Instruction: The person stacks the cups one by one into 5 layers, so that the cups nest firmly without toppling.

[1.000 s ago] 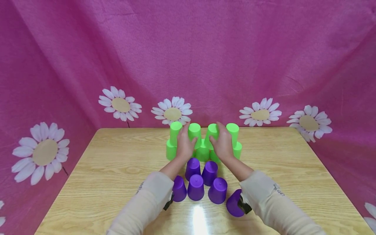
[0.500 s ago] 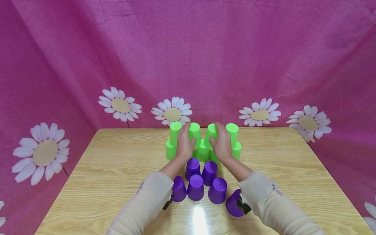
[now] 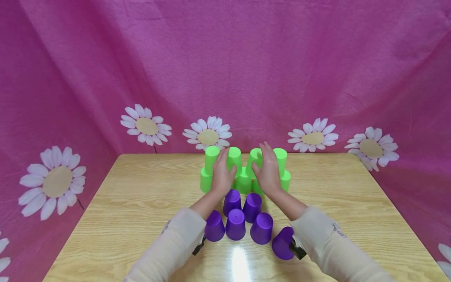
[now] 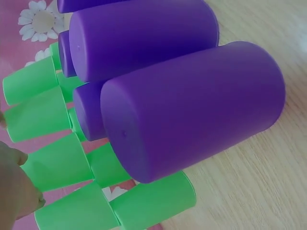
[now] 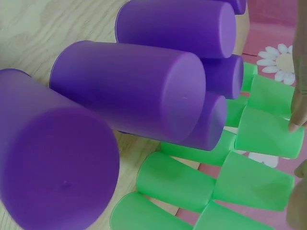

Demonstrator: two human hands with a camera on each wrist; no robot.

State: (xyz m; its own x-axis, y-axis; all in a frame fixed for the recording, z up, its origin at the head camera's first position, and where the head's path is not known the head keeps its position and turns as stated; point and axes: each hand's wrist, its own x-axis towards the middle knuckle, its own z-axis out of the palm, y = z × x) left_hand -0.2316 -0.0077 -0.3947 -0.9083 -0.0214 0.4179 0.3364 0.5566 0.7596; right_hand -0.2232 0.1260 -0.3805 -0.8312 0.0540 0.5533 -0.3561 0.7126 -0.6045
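Observation:
In the head view my left hand [image 3: 223,176] holds the second green cup [image 3: 235,158] of an upper row, thumb in front and fingers along its left side. My right hand [image 3: 269,174] is at the third green cup [image 3: 253,160]. Its fingers stretch upward and its thumb lies near the cup's front. Upper cups stand upside down on a lower row of green cups [image 3: 243,184]. In the right wrist view a little of the right hand [image 5: 298,201] shows beside the third cup [image 5: 254,181]. The left wrist view shows the left hand [image 4: 17,184] by the second cup [image 4: 57,163].
Several upside-down purple cups [image 3: 235,225] stand between my forearms. The nearest right one [image 3: 282,244] sits close by the right sleeve, tilted in view. All are on a wooden table [image 3: 148,176]. A pink cloth [image 3: 246,78] with daisies hangs behind and at the sides.
The right hand's fingers have straightened and lifted a little at the third cup. The left hand stays at the second cup. The cups look unmoved; the head view has shifted slightly.

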